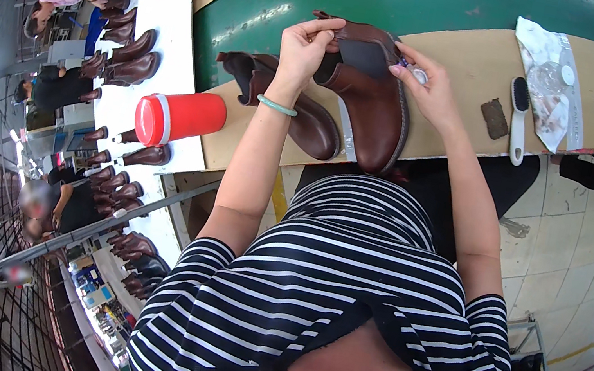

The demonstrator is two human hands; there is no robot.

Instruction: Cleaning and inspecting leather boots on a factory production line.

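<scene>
Your left hand [304, 48] pinches the brown leather ankle boot [368, 91] by its collar, steadying it; your right hand [429, 90] grips a small white-capped object [417, 74] beside the elastic panel. 1 matching boot [302, 111] lies under your left wrist.

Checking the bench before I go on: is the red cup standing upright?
No, the red cup lies on its side on the cardboard sheet, left of the left hand.

The left hand [304, 48] pinches the top edge of a brown ankle boot [369, 91], the right hand [427, 89] touches its elastic side; a second boot [291, 105] lies just beside, a red cylinder [178, 117] nearby
</scene>
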